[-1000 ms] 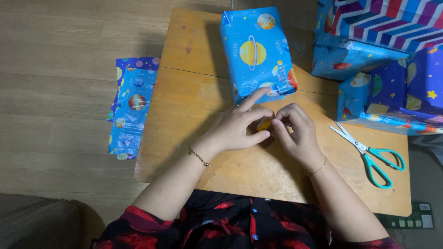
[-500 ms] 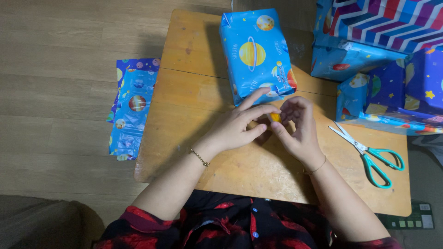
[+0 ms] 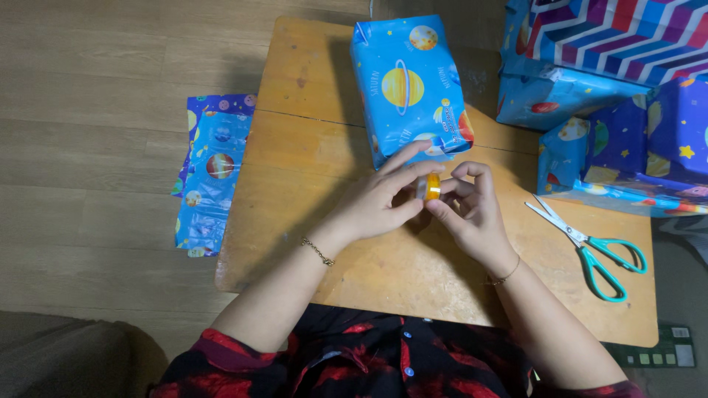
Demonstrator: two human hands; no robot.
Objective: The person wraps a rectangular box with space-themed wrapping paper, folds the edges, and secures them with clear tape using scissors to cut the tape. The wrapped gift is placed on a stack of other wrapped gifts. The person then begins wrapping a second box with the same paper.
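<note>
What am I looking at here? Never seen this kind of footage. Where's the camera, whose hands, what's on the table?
There is no machine: a person works with two bare hands, and the one camera sits on their head, looking down. The arms entering from the bottom are the wearer's own.

The left hand and right hand meet over a small wooden table. Between their fingertips they pinch a small yellow roll, probably tape; which hand bears most of it is hard to tell.

Just beyond the hands lies a box wrapped in blue planet-print paper. On the right side of the table lie teal-handled scissors, blades slightly open. More wrapped parcels are piled at the upper right, one in zigzag stripes. A leftover strip of the planet paper lies on the floor, left of the table.
</note>
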